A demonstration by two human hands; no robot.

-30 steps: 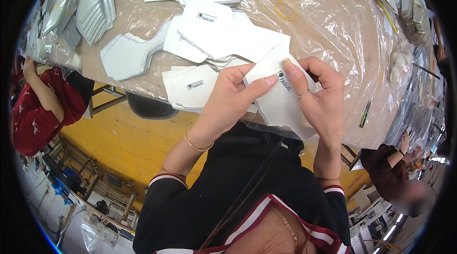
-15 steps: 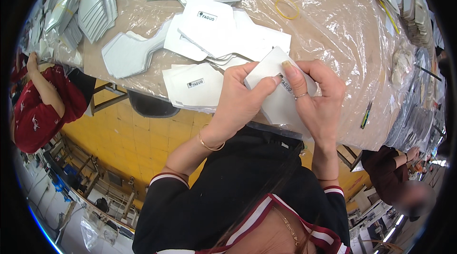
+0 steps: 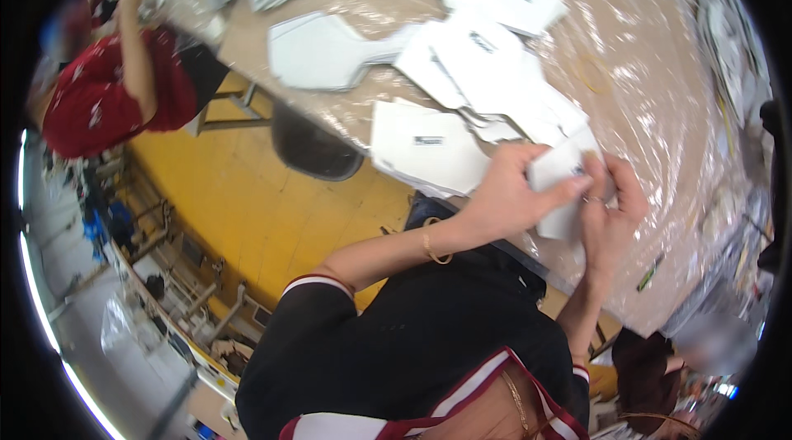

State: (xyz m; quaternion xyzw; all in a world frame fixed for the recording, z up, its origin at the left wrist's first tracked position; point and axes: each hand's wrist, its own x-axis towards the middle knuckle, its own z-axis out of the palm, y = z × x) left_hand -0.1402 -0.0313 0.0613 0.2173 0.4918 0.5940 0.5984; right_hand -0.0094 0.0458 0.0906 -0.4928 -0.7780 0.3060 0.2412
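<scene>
Both hands meet over the near edge of the bench (image 3: 660, 110), which is covered in clear plastic sheeting. Between them is a white cut piece (image 3: 554, 172) of flat material, held just above the bench surface rather than lying on it. The left hand (image 3: 507, 192) grips it from the left side, thumb across the top face and fingers curled beneath. The right hand (image 3: 609, 201) closes on its right edge, fingers pinched against it, a ring showing on one finger. The piece sits directly between the two palms, so neither hand has any reach to make; its longer side seems to run from upper right toward lower left, tilted down toward the person, though the fingers cover much of its outline.

Just left of the left hand, a stack of white pieces (image 3: 425, 147) with a small dark label lies at the near edge of the bench. More white pieces (image 3: 487, 52) spread toward the far side. A second person in a red top (image 3: 107, 98) works at the bench's left end, well apart.
</scene>
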